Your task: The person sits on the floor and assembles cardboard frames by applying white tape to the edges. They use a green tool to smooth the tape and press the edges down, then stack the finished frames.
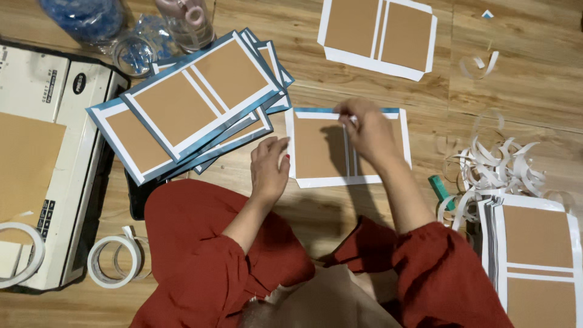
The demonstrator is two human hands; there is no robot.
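**Asker:** Red sleeves fill the bottom edge, nearest the camera. What do the hands meet?

**Describer:** 1 brown card panel with white borders (322,152) lies flat on the wooden floor (522,79), straight ahead of the person. Its long axis runs left to right. The right hand (367,130) rests on the panel's top middle, fingers pinched at the upper edge, seemingly on a thin white strip; what exactly it grips is too small to tell. The left hand (269,167) sits just beside the panel's left edge, fingers loosely curled, holding nothing that I can see. So the right hand is the nearer one, already on the panel.

**Asker:** What surrounds it?

**Describer:** A fanned stack of blue-edged panels (194,100) lies to the left, overlapping a white machine (54,121). 2 rolls of white tape (115,261) sit near the left knee. 1 more panel (379,36) lies further ahead, a stack (537,255) to the right, with curled white paper strips (492,167) beside it.

**Asker:** Anything hidden?

**Describer:** The right hand covers the panel's middle strip; the right-side stack is cut off by the frame.
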